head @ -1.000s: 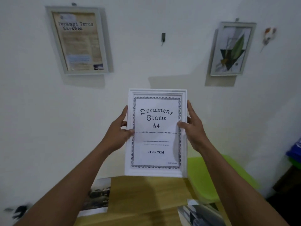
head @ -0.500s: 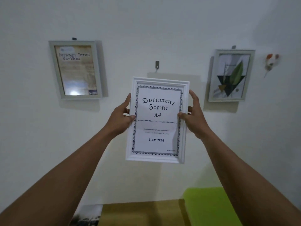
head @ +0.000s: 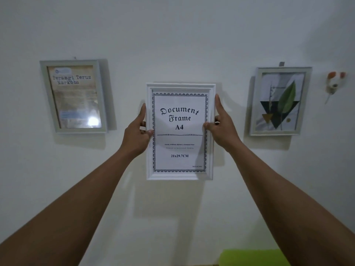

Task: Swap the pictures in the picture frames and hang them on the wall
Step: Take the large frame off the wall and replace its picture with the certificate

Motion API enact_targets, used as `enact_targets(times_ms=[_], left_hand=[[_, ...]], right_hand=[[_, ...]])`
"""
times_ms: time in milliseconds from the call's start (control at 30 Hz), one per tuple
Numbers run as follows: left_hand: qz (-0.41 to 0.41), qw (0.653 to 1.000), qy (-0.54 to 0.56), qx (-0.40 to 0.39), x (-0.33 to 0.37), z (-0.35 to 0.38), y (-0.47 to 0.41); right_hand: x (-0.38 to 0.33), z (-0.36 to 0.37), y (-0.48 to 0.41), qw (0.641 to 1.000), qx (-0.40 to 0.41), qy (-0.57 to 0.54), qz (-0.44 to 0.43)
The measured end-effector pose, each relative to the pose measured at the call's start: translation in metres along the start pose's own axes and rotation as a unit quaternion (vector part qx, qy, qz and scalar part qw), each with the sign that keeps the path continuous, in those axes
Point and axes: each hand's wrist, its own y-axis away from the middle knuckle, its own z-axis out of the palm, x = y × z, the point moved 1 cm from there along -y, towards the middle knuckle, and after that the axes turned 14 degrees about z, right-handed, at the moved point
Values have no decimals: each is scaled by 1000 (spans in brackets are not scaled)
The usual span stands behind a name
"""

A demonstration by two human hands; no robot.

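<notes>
A: Where does the white document frame [head: 179, 131] sit at this moment?

B: Upright against the wall [head: 172, 35], midway between the two hung frames, its top edge a little lower than theirs. The left hand [head: 137, 135] grips its left edge and the right hand [head: 222, 129] its right edge. Each has a thumb on the front and a forefinger lying up along the side.

A: So the step is catching it on a hanger?

B: I'd judge so. No hook or nail shows, so it may be hidden behind the top rail. Best to work by feel: hold the frame flat to the wall, slide it slowly down until the back catches, then loosen one hand at a time to test that it holds. Level the top edge last.

A: What else is on the wall?

B: Toward its left edge is a poster frame [head: 74, 96] headed "Perangi Terus Narkoba", tilted, with a glare spot on the glass. Toward the right is a leaf-print frame [head: 280, 101], also hanging slightly askew. Past it is a small orange-and-white ornament [head: 335, 83]. The wall is plain white and dimly lit, and a green surface [head: 253, 257] shows at the bottom edge.
</notes>
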Motion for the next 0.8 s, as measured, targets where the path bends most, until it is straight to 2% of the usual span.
enact_targets(times_ms=[467, 800], left_hand=[[16, 999, -29, 21, -24, 18, 0], [55, 991, -118, 18, -27, 25, -1]], right_hand=[[33, 13, -17, 997, 52, 53, -33], [33, 15, -19, 987, 108, 106, -54]])
